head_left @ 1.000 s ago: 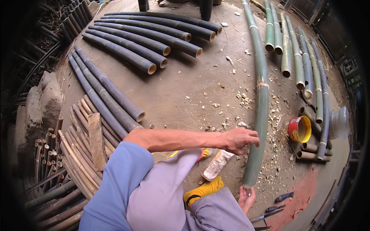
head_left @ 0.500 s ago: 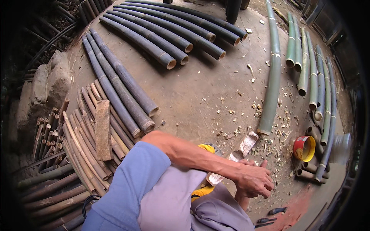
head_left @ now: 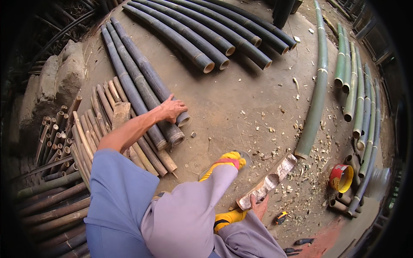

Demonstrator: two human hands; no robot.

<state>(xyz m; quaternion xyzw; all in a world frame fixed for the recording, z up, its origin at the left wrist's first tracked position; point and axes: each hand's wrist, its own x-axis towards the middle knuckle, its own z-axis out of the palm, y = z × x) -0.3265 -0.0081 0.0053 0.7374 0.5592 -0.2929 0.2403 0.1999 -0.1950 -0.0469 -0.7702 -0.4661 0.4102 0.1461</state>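
Observation:
My left hand (head_left: pixel 172 109) is stretched out to the left, its fingers curled over a dark bamboo pole (head_left: pixel 148 81) near the cut end. Two similar poles lie alongside. Low in the middle, my right hand (head_left: pixel 260 208) grips the near end of a wooden block (head_left: pixel 270 180) with hollows cut in its top; some of its fingers are hidden behind the block. Just ahead of the block lies the end of a long green bamboo pole (head_left: pixel 307 139). A yellow and black tape measure (head_left: pixel 281 217) is on the ground right of my right hand.
Dark bamboo poles (head_left: pixel 189 45) fan out at the far side, green ones (head_left: pixel 350 94) at the right. Thinner brown poles (head_left: pixel 56 202) are stacked left. A red and yellow tub (head_left: pixel 341 178) stands right, near scattered wood chips (head_left: pixel 316 182). My yellow-covered foot (head_left: pixel 230 160) is beside the block.
My left hand has swung from beside my right hand over to the dark pole at the left. My right hand is now on the wooden block. The tape measure has come into view.

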